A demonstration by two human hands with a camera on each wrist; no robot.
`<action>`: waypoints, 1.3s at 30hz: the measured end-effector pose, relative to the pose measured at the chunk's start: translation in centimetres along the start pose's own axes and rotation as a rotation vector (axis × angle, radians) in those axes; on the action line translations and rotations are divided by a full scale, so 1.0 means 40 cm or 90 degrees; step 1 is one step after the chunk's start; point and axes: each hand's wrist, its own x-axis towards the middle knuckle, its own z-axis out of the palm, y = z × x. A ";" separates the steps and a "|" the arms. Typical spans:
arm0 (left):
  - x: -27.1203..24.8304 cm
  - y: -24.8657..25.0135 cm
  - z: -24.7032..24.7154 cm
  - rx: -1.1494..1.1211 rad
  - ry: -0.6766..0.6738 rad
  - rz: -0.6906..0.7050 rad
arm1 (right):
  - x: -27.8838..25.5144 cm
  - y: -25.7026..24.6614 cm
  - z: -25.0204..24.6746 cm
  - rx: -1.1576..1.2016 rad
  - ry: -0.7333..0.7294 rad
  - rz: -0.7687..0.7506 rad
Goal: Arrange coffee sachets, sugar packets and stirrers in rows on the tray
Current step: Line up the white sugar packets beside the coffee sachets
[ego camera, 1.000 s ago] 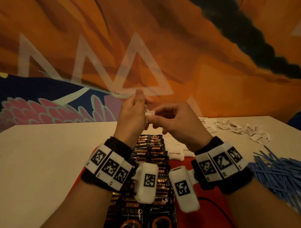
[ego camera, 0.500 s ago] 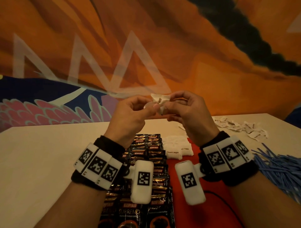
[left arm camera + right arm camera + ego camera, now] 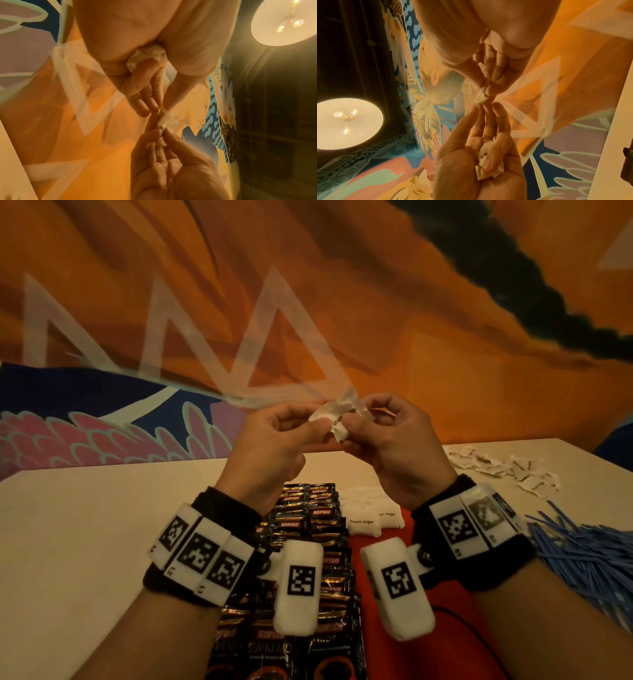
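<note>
Both hands are raised above the table and together pinch one white sugar packet. My left hand grips its left end between thumb and forefinger, and my right hand grips its right end. In the right wrist view another crumpled sugar packet lies tucked in the right palm under curled fingers. Below the hands sits the red tray. On it, black coffee sachets lie in overlapping rows on the left. Beside them are white sugar packets marked brown sugar.
Loose sugar packets lie scattered on the beige table at the back right. A pile of blue stirrers lies right of the tray. A painted wall rises just behind the table.
Both hands have risen a little and moved apart, and the packet now shows stretched between the two thumbs. It was bunched between the hands a second ago.
</note>
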 end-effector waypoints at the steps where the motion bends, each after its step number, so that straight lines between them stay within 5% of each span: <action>1: 0.000 0.001 0.000 0.002 0.010 0.002 | 0.001 0.001 -0.002 0.010 -0.007 0.011; 9: 0.006 -0.007 -0.002 0.042 0.065 0.068 | -0.008 -0.008 -0.001 -0.077 -0.046 0.074; 17: 0.007 -0.017 0.000 0.244 -0.056 0.229 | 0.000 -0.009 -0.003 -0.070 0.020 0.042; 27: 0.013 -0.023 -0.006 0.205 -0.002 0.267 | 0.012 -0.003 -0.025 -0.143 -0.007 -0.024; 32: 0.009 -0.023 -0.003 0.251 -0.104 0.286 | 0.011 -0.011 -0.039 -0.138 -0.025 -0.041; 39: 0.015 -0.034 -0.008 0.333 -0.034 0.350 | 0.011 -0.014 -0.044 -0.143 -0.058 -0.011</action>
